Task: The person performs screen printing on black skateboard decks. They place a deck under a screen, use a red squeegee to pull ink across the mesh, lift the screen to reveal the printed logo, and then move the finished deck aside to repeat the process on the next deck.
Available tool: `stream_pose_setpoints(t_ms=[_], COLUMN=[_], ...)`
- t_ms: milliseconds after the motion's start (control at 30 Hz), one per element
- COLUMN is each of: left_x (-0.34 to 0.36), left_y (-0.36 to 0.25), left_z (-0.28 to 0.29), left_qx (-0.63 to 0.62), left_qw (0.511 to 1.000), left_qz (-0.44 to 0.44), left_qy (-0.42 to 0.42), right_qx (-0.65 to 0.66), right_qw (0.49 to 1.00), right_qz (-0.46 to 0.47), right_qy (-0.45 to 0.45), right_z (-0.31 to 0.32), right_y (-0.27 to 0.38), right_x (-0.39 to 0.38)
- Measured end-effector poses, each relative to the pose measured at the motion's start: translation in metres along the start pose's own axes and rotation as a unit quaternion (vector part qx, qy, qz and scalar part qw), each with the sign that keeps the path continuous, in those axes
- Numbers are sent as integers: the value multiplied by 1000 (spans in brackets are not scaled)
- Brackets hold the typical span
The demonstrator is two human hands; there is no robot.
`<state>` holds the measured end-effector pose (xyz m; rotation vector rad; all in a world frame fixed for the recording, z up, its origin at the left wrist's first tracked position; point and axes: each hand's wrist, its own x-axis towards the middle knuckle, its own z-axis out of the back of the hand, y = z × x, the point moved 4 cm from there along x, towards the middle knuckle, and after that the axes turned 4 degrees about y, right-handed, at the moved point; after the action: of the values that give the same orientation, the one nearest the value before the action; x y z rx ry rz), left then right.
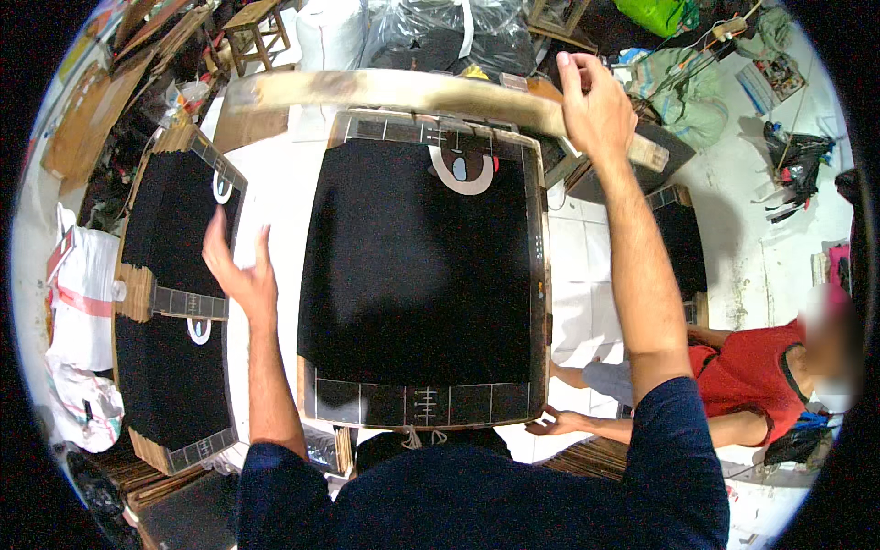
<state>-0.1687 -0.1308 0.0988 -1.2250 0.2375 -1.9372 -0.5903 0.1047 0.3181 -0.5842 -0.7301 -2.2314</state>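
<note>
My right hand (596, 110) grips a long pale wooden bar (394, 92), slightly blurred, above the far edge of the central board (412, 257). That board has black material, gridded dark end strips and a white curved piece (463, 188) with a pale oval inside near its top. My left hand (246, 270) is open at the left of the central board, fingers apart and empty, close to or over a stack of similar black boards (165, 211), each showing a white curved piece.
A person in a red top (752, 385) sits at right, one hand (550, 422) at the board's lower-right corner. Another black board (678, 247) lies beyond my right arm. A wooden stool (255, 37), white sacks (82, 302), plastic-wrapped bundles (440, 32) and loose bags (797, 147) surround us.
</note>
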Motion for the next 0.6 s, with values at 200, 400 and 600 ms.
stream_pose_setpoints(t_ms=[200, 400, 600], left_x=[-367, -561, -523], left_y=[240, 227, 189], left_z=[41, 89, 101], left_qx=[149, -123, 207], left_qw=[787, 785, 830], left_qz=[328, 510, 264], left_qy=[501, 329, 445], right_qx=[-74, -94, -86], right_qw=[991, 987, 990], right_qz=[-81, -78, -36], right_qy=[75, 104, 109], right_z=[1, -9, -18], right_y=[-5, -24, -26], right_x=[55, 84, 80])
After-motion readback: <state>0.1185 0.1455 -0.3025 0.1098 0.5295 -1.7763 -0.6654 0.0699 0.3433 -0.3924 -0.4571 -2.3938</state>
